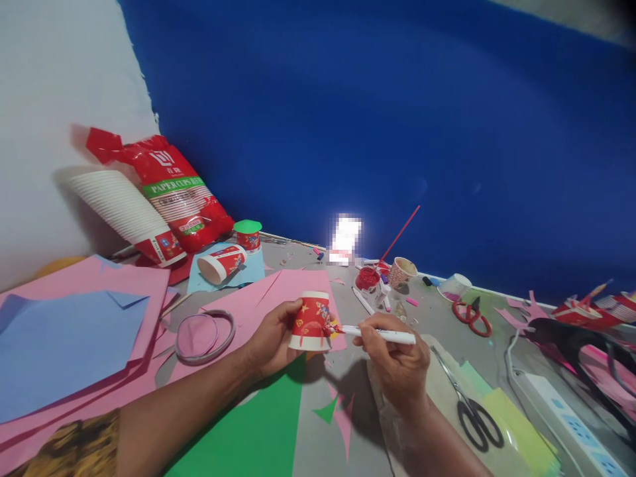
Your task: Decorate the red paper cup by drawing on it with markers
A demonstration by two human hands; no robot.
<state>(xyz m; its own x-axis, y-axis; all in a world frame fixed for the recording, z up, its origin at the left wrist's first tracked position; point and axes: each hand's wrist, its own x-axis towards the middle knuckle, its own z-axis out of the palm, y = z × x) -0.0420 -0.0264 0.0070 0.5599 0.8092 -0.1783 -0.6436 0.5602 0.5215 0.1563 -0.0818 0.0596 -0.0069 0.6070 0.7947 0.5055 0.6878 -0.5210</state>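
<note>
A red printed paper cup (313, 318) is gripped by its left side in my left hand (275, 338), with its wide white rim facing down. My right hand (395, 361) is closed around a white marker pen (392, 336). The pen's reddish tip meets the lower right side of the cup, where red colour runs down toward the rim. Beneath my hands lie pink paper (268, 295) and a green sheet (248, 430). The fingers behind the cup are partly hidden.
At the back left lean stacked paper cups (119, 205) and a red cup bag (173, 192). Black-handled scissors (472, 411) and a power strip (571, 417) lie right; red-handled scissors (472, 315) lie farther back. A red paint pot (368, 278) holds a thin stick. A tape ring (231, 338) sits left.
</note>
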